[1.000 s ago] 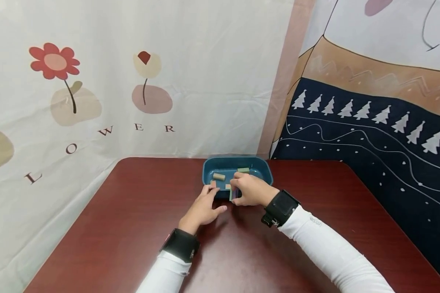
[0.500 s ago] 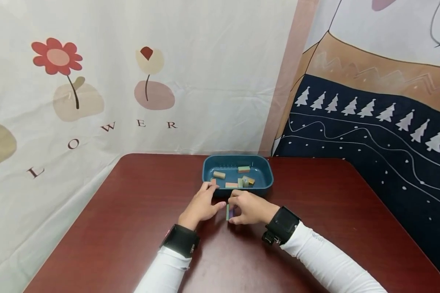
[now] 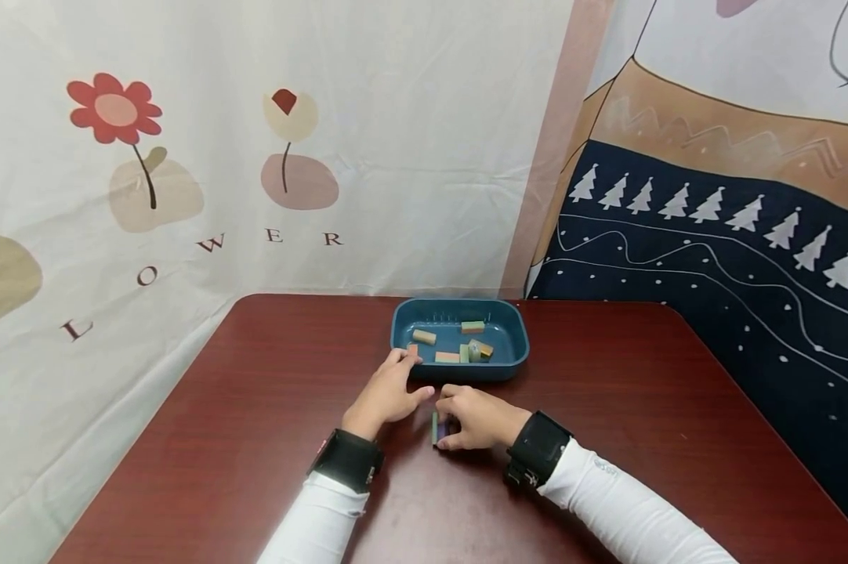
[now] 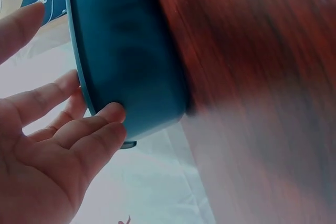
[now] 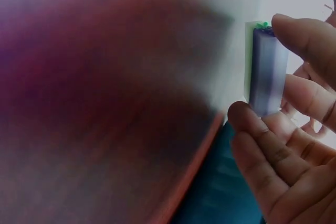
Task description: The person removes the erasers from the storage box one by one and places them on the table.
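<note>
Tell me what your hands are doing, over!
Left hand open, fingers on tray rim. Right hand pinching purple-green block on table. Nothing blocking.

My left hand (image 3: 389,392) rests against the teal tray (image 4: 126,51), smooth plastic with a dull satin sheen. My right hand (image 3: 476,417) pinches a purple and green block (image 5: 265,72), matt and smooth-faced. The table (image 3: 255,439) is glossy, dark red wood-grain. The backdrop (image 3: 255,157) behind is soft, matt, creased cloth.
</note>
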Available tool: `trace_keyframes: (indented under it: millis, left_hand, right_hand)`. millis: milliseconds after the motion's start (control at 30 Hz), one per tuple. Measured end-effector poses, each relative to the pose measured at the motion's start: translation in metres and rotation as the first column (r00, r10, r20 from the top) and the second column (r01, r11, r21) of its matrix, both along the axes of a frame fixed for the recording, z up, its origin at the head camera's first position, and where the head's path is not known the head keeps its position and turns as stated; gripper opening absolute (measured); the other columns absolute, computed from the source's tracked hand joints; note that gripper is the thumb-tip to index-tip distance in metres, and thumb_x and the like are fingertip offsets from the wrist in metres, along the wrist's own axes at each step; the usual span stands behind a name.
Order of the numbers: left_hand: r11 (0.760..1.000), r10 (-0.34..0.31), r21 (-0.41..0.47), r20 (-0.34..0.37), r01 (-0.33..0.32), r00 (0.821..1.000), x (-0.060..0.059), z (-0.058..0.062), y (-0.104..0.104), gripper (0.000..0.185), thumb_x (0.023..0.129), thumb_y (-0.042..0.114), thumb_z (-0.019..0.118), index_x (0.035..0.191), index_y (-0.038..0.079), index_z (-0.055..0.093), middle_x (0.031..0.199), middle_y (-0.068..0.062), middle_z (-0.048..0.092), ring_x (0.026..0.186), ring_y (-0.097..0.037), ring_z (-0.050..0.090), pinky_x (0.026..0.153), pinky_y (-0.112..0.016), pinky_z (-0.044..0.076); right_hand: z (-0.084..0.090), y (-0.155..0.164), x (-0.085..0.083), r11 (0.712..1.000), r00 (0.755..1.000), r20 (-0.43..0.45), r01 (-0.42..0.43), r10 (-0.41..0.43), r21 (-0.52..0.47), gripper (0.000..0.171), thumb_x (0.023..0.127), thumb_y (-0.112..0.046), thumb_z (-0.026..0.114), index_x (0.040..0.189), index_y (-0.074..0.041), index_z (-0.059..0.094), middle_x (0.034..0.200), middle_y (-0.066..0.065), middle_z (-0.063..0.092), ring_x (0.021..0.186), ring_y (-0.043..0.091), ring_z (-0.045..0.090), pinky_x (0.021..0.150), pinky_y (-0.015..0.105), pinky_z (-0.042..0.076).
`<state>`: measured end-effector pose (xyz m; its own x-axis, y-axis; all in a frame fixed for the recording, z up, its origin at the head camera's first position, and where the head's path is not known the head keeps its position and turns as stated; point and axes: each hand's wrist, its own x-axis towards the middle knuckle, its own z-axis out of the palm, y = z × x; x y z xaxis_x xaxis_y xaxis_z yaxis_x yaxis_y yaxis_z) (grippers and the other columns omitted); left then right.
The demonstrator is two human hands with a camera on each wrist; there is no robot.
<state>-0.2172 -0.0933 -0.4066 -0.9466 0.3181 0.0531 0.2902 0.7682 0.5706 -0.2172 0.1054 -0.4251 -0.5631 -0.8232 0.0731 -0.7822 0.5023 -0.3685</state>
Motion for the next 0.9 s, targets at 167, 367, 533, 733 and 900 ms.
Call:
trace_keyframes:
  millis: [167, 367, 533, 733, 900]
  left_hand:
    - [1.0, -0.007, -0.011, -0.006, 0.007, 1.0, 0.001, -0.001, -0.0006, 0.057, 0.093, 0.03, 0.067, 0.14, 0.002, 0.049, 0.135, -0.014, 0.042, 0.123, -0.03, 0.047, 0.099, -0.047, 0.042]
    - [1.0, -0.011, -0.003, -0.004, 0.011, 1.0, 0.0016, -0.0015, -0.0023, 0.056, 0.093, 0.03, 0.067, 0.139, 0.002, 0.051, 0.136, -0.015, 0.042, 0.122, -0.03, 0.049, 0.098, -0.046, 0.042]
    - [1.0, -0.006, -0.012, 0.006, 0.006, 1.0, 0.0023, -0.0013, -0.004, 0.057, 0.093, 0.031, 0.067, 0.14, 0.003, 0.05, 0.138, -0.014, 0.041, 0.123, -0.03, 0.048, 0.099, -0.046, 0.042]
    - [1.0, -0.007, -0.014, 0.021, 0.007, 1.0, 0.0039, -0.0006, -0.003, 0.06, 0.093, 0.033, 0.067, 0.142, 0.004, 0.049, 0.14, -0.014, 0.039, 0.124, -0.03, 0.048, 0.098, -0.047, 0.042]
    - [1.0, -0.018, -0.015, 0.017, 0.018, 1.0, 0.0038, 0.0004, -0.0023, 0.06, 0.093, 0.033, 0.067, 0.142, 0.003, 0.048, 0.14, -0.014, 0.039, 0.124, -0.03, 0.048, 0.098, -0.047, 0.042]
  right_hand:
    - [-0.0022, -0.0005, 0.0023, 1.0, 1.0, -0.001, -0.008, 0.008, 0.001, 0.023, 0.082, -0.031, 0.08, 0.084, -0.016, 0.062, 0.089, -0.006, 0.049, 0.071, 0.003, 0.051, 0.062, 0.014, 0.044]
    - [-0.0025, 0.0003, 0.0015, 1.0, 1.0, 0.015, -0.011, 0.01, 0.022, 0.023, 0.083, -0.032, 0.078, 0.085, -0.015, 0.062, 0.089, -0.006, 0.048, 0.072, 0.003, 0.048, 0.063, 0.016, 0.043]
    - [-0.0015, -0.0002, 0.001, 0.999, 0.999, 0.039, -0.005, 0.003, 0.045, 0.022, 0.084, -0.03, 0.078, 0.087, -0.015, 0.062, 0.089, -0.006, 0.048, 0.072, 0.003, 0.047, 0.063, 0.018, 0.043]
    - [-0.0001, 0.0003, 0.003, 0.997, 0.999, 0.03, 0.012, -0.014, 0.073, 0.021, 0.084, -0.029, 0.078, 0.088, -0.015, 0.063, 0.089, -0.006, 0.049, 0.071, 0.003, 0.047, 0.062, 0.018, 0.043]
    - [0.0001, 0.001, 0.0032, 0.997, 1.0, 0.02, 0.01, -0.011, 0.071, 0.021, 0.084, -0.03, 0.078, 0.089, -0.016, 0.063, 0.089, -0.007, 0.048, 0.071, 0.003, 0.047, 0.062, 0.018, 0.042]
